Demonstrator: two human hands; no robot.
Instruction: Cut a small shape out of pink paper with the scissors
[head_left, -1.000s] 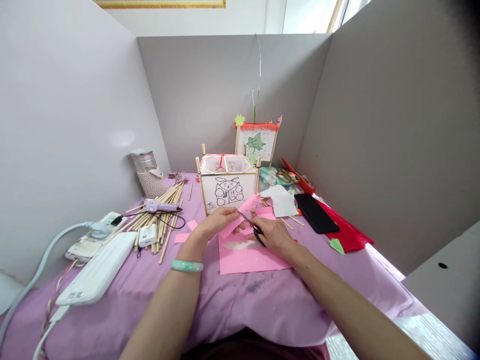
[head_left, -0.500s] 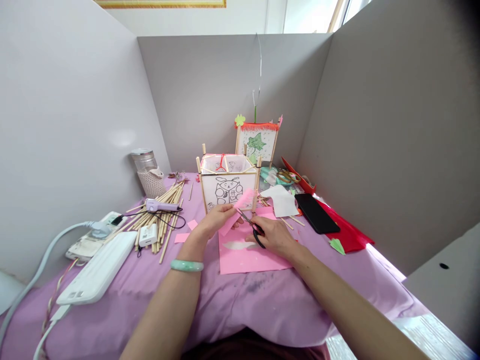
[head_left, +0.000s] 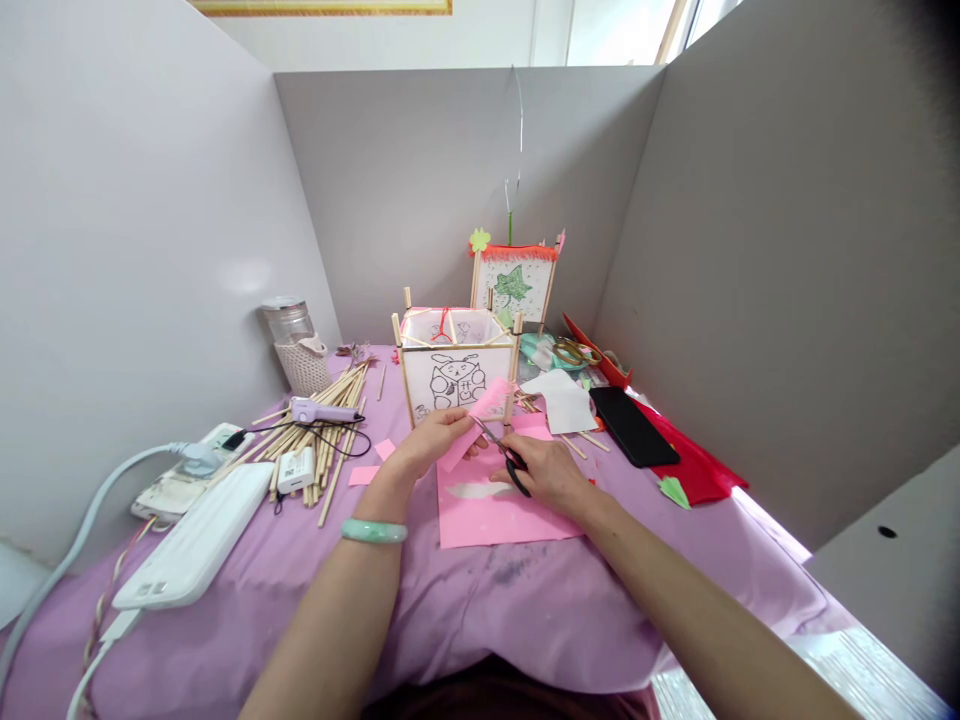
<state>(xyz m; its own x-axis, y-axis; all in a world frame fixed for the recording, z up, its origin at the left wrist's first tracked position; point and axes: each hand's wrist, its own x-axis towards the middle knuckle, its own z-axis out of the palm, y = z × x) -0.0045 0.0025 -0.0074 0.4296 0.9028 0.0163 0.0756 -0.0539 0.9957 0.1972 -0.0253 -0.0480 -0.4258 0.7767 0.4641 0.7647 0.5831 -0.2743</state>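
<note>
Between the fingers of my left hand (head_left: pixel 442 437) is a pink paper strip (head_left: pixel 491 400), its upper part cut into a fringe. My right hand (head_left: pixel 551 470) grips black-handled scissors (head_left: pixel 514 468), with the blades at the strip's edge close to my left fingertips. Beneath both hands lies a larger pink sheet (head_left: pixel 480 525) with a pale leaf-shaped patch or gap in it. Just behind stands a square lantern (head_left: pixel 457 385) of wooden sticks and white panels, with a bear-like drawing on its front and red cord on top.
Wooden sticks (head_left: pixel 334 440), a lilac glue gun (head_left: pixel 322 410) and a white power bank (head_left: pixel 199 535) lie left. A black phone (head_left: pixel 634 427), red cloth (head_left: pixel 697 470) and white scrap (head_left: pixel 566 400) are right. A second lantern (head_left: pixel 514 285) stands behind. Grey partitions (head_left: pixel 465 170) enclose the table.
Almost nothing differs. Both hands, the scissors and the fringed pink strip hold nearly the same position, with only a very slight shift at the blades.
</note>
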